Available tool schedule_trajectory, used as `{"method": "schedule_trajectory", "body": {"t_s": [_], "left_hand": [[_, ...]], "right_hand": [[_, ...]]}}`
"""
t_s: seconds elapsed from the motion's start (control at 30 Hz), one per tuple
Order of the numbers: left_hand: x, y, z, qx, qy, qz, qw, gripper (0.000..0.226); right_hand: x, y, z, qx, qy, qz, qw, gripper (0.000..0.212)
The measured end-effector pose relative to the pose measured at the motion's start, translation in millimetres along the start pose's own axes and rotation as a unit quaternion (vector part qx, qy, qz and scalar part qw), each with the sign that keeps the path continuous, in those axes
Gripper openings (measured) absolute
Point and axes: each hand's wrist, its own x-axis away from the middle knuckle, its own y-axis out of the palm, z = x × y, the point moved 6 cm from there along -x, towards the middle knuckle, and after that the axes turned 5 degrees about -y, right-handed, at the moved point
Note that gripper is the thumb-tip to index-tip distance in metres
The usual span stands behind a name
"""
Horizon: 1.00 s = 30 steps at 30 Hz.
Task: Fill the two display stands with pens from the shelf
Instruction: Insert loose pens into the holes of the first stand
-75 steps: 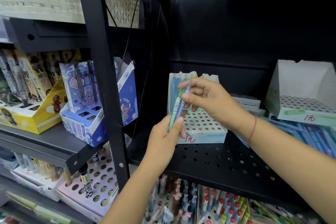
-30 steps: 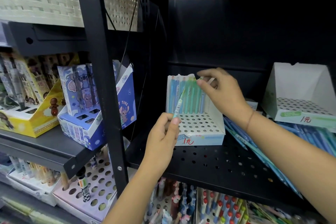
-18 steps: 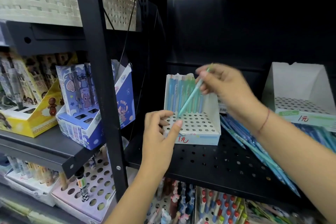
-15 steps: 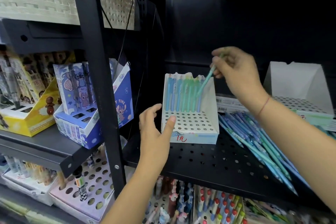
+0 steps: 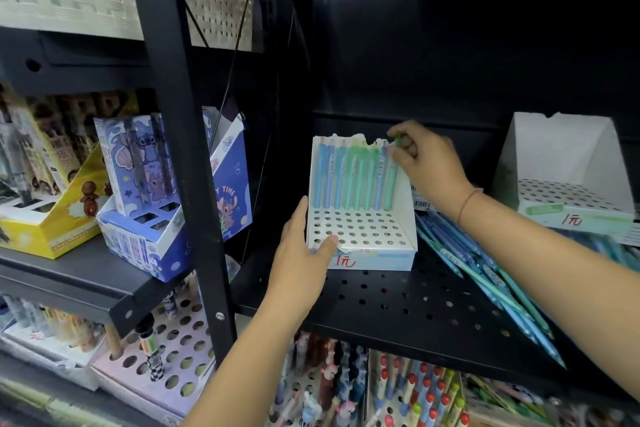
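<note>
The black perforated shelf (image 5: 398,302) carries a white display stand (image 5: 363,232) at its left; loose blue-green pens (image 5: 485,274) lie beside it; a second stand (image 5: 568,191) sits far right.

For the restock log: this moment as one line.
left hand: holds left stand; right hand: pinches green pen, back row; right stand: no pens seen; loose pens: on shelf

The shelf (image 5: 398,298) at lower centre is showing as matt black perforated metal, and the display stand (image 5: 360,229) on it is looking like matt white card, torn rough along its top. The pens (image 5: 349,173) in it are reading as smooth plastic, the blue box (image 5: 232,191) at left as smooth printed card.
</note>
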Motion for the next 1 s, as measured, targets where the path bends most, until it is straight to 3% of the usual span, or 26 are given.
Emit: {"method": "schedule_trajectory", "body": {"t_s": [0.23,0.37,0.5,0.63,0.7,0.8,1.0], "left_hand": [[-1,-1,-1,-0.009,0.004,0.007,1.000,0.070],[-2,-1,0,-0.011,0.010,0.012,1.000,0.070],[-3,-1,-1,-0.012,0.013,0.014,1.000,0.070],[-5,-1,-4,0.003,0.016,0.009,1.000,0.071],[-6,-1,-5,0.004,0.015,0.007,1.000,0.071],[-8,-1,-7,-0.004,0.016,0.008,1.000,0.071],[-12,-1,-13,-0.013,0.018,0.010,1.000,0.070]], "right_hand": [[2,3,5,0.108,-0.007,-0.032,0.994,0.039],[4,6,13,0.183,-0.007,-0.094,0.979,0.046],[10,1,14,0.158,0.019,-0.141,0.977,0.055],[28,-37,5,0.065,0.070,-0.086,0.992,0.021],[53,-48,8,0.063,0.124,-0.181,0.974,0.022],[96,-54,17,0.118,0.180,-0.337,0.917,0.027],[134,-57,36,0.204,0.210,-0.385,0.875,0.033]]}}
